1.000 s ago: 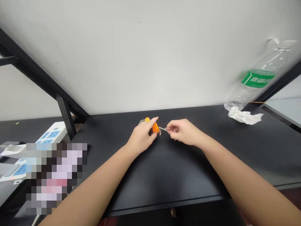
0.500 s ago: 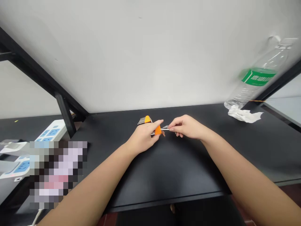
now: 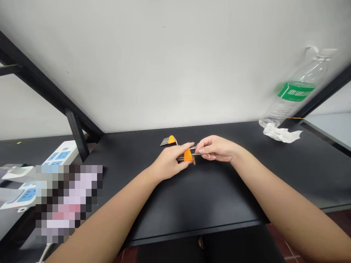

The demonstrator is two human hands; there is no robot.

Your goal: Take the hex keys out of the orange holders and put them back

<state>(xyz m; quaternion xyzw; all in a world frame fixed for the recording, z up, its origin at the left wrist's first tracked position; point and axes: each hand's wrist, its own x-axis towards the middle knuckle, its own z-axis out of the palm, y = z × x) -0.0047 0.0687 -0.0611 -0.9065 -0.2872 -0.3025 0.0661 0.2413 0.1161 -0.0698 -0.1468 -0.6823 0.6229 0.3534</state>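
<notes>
My left hand [image 3: 171,162] grips an orange holder [image 3: 188,155] between thumb and fingers, with thin metal rods passing through it. Close by on the right, my right hand [image 3: 216,148] pinches a thin metal rod [image 3: 199,154] whose left end reaches the orange holder. A second orange holder [image 3: 171,139] lies on the black table [image 3: 208,204] just beyond my left hand, with several thin metal rods [image 3: 165,141] fanned out at its left side. My fingers partly hide the rods between the two hands.
Crumpled white tissue [image 3: 282,134] and a clear bottle with a green label [image 3: 296,91] stand at the back right. On the left are a white power strip [image 3: 59,155], a blurred-out flat object [image 3: 74,201] and a black frame post [image 3: 76,133]. A pale wall [image 3: 175,73] rises behind.
The held orange holder and my left hand have shifted slightly right and nearer. My right hand has come closer to the left one, and the rod in it now tilts differently.
</notes>
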